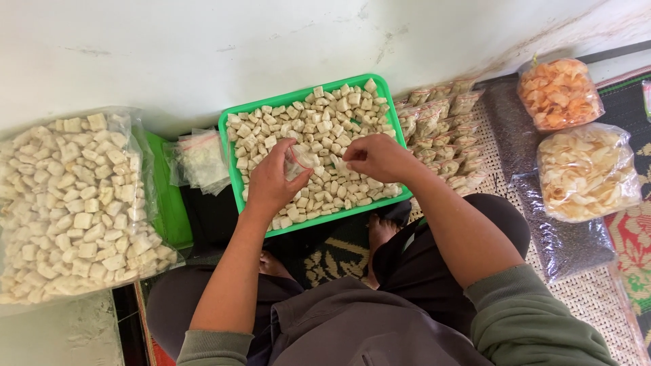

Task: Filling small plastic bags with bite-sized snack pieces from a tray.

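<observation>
- Judging by the rows of filled small packets [444,129] lying right of the green tray [234,146], I'd say a fair share is packed — yet the tray is heaped with pale cracker cubes [325,129] and the big bag of cubes [68,203] on the left looks full.
- My left hand [271,179] pinches a small clear bag [298,161] over the tray's middle, fingers closed on it.
- My right hand [376,157] hovers over the cubes just beside the bag, fingertips pinched together — whether on a cube I cannot tell.
- Both forearms angle inward from my lap.
</observation>
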